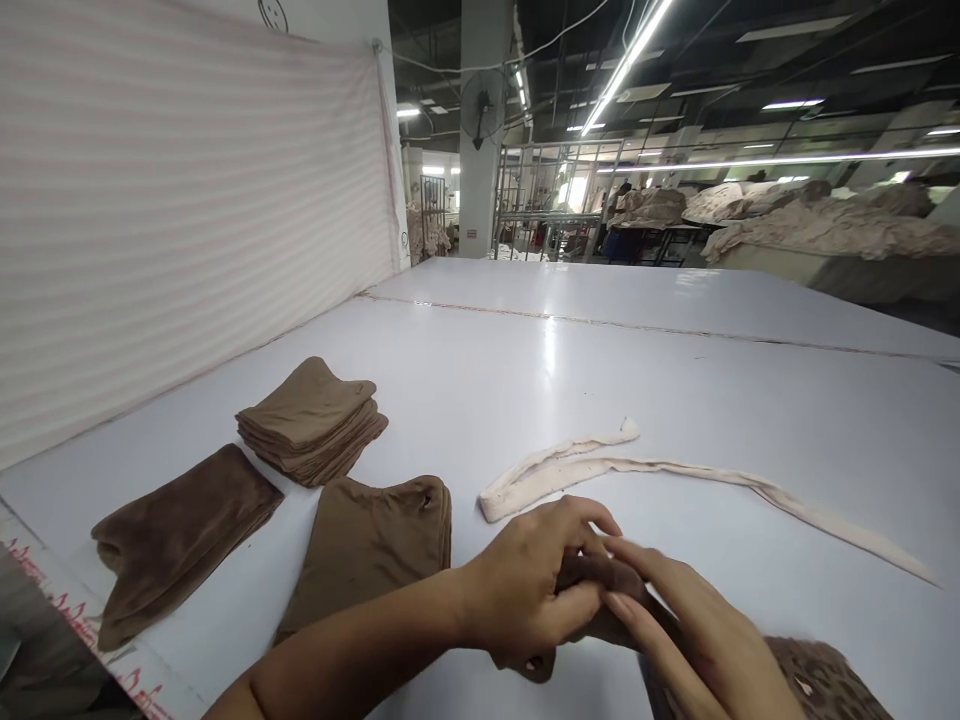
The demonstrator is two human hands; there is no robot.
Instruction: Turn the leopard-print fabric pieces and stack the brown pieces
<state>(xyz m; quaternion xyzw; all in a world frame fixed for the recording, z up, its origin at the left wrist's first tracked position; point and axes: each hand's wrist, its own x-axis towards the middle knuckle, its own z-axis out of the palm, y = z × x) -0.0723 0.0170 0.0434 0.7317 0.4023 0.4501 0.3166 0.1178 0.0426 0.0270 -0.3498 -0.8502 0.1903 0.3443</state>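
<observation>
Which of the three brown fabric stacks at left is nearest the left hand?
The smooth brown fabric stack partly behind the left forearm; both others lie farther away.

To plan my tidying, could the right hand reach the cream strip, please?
Probably yes: the cream strip lies uncovered beyond the right hand, though that hand is busy with brown cloth.

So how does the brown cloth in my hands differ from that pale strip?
The brown cloth is dark, while the pale strip is cream. The brown cloth is held between your left hand and right hand; the pale strip lies on the table. The pale strip is long, narrow and doubled back; the brown cloth looks bunched, partly hidden by your hands. Both look like soft fabric.
</observation>
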